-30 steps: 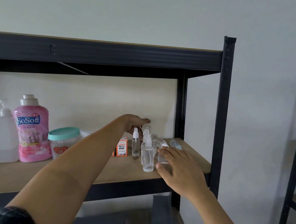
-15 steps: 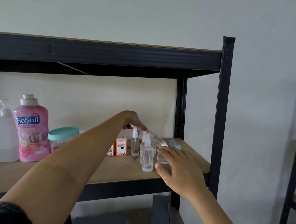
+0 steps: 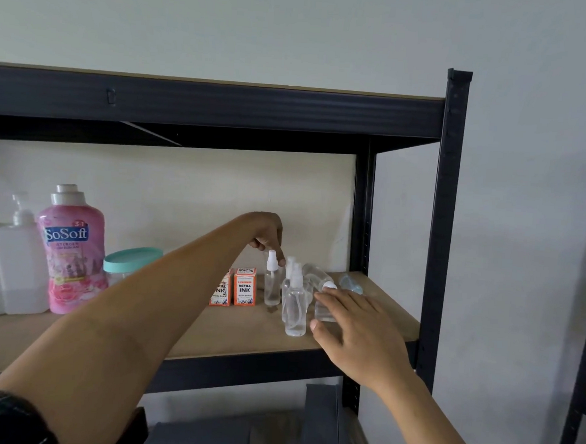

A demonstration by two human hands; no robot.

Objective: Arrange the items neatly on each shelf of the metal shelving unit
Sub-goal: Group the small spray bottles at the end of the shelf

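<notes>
Shelving of black metal (image 3: 450, 204) fills the head view, its upright posts and crossbeams carrying light wooden boards; it stands against a plain pale wall (image 3: 296, 26). The middle shelf board (image 3: 236, 335) holds everything in sight. At its left end stand two translucent white pump bottles (image 3: 18, 260), touching each other, with a pink SoSoft bottle (image 3: 72, 253) just beside them. A clear jar with a teal lid (image 3: 131, 260) sits partly behind the person's left forearm. Further right, two orange refill ink boxes (image 3: 244, 286) stand upright side by side. Next to them is a cluster of small clear spray bottles (image 3: 295, 304), some upright and at least one lying on its side toward the back. A small bluish clear object (image 3: 351, 283) lies near the rear right post; what it is cannot be told.

The left hand (image 3: 267, 234) reaches across from the left, its fingertips pinched narrowly at the white cap of the rear spray bottle (image 3: 272, 282). The right hand (image 3: 357, 332) lies with fingers spread flat against a clear bottle at the right edge of the cluster; whether it grips that bottle cannot be told. A dark patterned sleeve (image 3: 1, 416) shows at the lower left corner. Another dark frame (image 3: 584, 377) stands at the far right edge.
</notes>
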